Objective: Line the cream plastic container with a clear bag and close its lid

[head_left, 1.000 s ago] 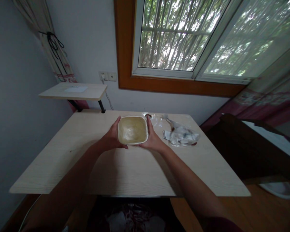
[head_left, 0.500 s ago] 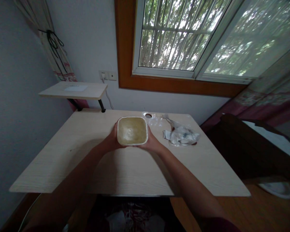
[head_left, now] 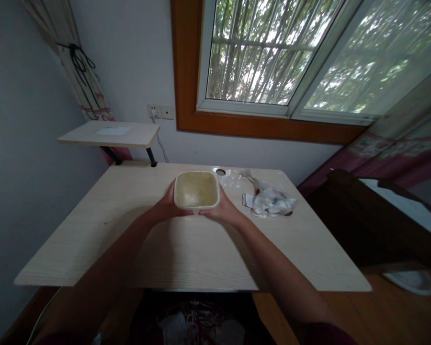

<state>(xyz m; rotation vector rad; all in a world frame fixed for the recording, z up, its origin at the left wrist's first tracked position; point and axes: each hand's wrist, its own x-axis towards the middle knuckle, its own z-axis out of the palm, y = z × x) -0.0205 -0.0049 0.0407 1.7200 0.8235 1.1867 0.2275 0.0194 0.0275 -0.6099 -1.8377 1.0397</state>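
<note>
Between the two sets of fingers, a square cream-coloured plastic tub (head_left: 196,190) with rounded corners is held open side up, its rim turned towards the head camera. The tub is clasped from opposite sides: its walls are gripped by the left hand (head_left: 168,205) and the right hand (head_left: 223,209), while the left fingers (head_left: 181,212) and right fingers (head_left: 211,214) are curled along the near edge, their tips almost meeting. The tub appears to be kept level by this two-sided grip. No clear long axis is shown, since the outline is nearly square; its sides run roughly parallel to the desk edges. Whether it is raised clear of the wood-grain desk (head_left: 93,239) cannot be told. Contents cannot be made out within the pale, glossy interior. Just right of the right fingers, a crumpled clear plastic bag (head_left: 269,201) is laid on the desk, and a round cable grommet (head_left: 220,172) is set beyond the fingertips, near the far edge.
</note>
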